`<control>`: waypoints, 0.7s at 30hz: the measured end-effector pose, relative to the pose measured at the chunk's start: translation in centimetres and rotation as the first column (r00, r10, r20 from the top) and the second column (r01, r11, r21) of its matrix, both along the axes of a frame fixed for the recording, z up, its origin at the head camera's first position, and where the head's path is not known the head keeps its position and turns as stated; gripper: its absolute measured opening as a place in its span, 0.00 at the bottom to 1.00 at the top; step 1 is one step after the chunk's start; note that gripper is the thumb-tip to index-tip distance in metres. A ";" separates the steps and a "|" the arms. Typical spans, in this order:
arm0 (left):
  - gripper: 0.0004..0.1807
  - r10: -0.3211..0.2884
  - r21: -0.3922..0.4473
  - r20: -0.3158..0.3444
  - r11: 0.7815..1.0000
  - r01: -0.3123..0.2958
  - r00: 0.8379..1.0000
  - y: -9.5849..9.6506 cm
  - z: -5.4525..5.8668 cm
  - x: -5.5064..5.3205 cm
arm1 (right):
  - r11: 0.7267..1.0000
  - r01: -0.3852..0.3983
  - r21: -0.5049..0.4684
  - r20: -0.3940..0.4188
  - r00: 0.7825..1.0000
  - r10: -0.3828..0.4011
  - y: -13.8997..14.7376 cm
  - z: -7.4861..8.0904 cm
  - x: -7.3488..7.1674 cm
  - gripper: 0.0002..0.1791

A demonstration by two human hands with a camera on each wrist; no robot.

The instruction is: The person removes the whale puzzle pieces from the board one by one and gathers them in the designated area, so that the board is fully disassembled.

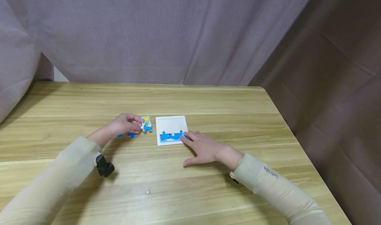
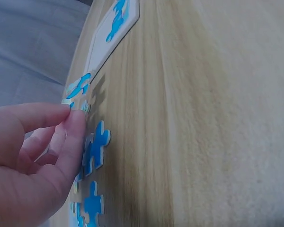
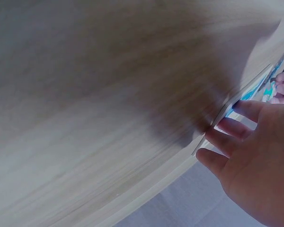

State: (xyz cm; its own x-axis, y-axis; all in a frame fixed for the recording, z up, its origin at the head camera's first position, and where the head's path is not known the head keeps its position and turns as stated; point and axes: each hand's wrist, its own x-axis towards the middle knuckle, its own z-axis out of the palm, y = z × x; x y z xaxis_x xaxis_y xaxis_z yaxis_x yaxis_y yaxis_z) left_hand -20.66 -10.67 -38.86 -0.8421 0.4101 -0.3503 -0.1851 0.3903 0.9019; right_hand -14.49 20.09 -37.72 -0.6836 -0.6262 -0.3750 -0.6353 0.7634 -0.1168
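Note:
My left hand (image 1: 128, 123) pinches a small jigsaw piece between thumb and forefinger; a bit of its blue (image 2: 71, 106) shows at the fingertips and the rest is mostly hidden. Just past these fingers is a sun-printed puzzle piece (image 1: 146, 119). Loose blue puzzle pieces (image 2: 98, 144) lie under and beside the hand. To the right, a white puzzle tray (image 1: 171, 123) has joined blue pieces (image 1: 169, 136) along its near side. With fingers spread, my right hand (image 1: 203, 149) rests its fingertips at the tray's right edge, touching the lower right corner of the picture.
The wooden table (image 1: 226, 109) extends around the tray, and a tiny pale speck (image 1: 147, 192) lies near the front. A grey curtain (image 1: 143, 36) hangs behind the back edge, with a darker one (image 1: 336, 86) on the right.

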 end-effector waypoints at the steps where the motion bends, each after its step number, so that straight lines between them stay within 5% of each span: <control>1: 0.19 -0.001 -0.012 -0.005 1.000 0.001 1.000 0.0 0.0 0.1 | 1.000 0.001 0.002 0.001 1.000 -0.001 0.0 0.0 0.0 0.52; 21: 0.17 -0.024 -0.103 -0.004 0.994 0.024 1.000 0.3 0.5 0.2 | 1.000 0.024 0.012 0.020 1.000 -0.024 0.0 0.1 0.0 0.52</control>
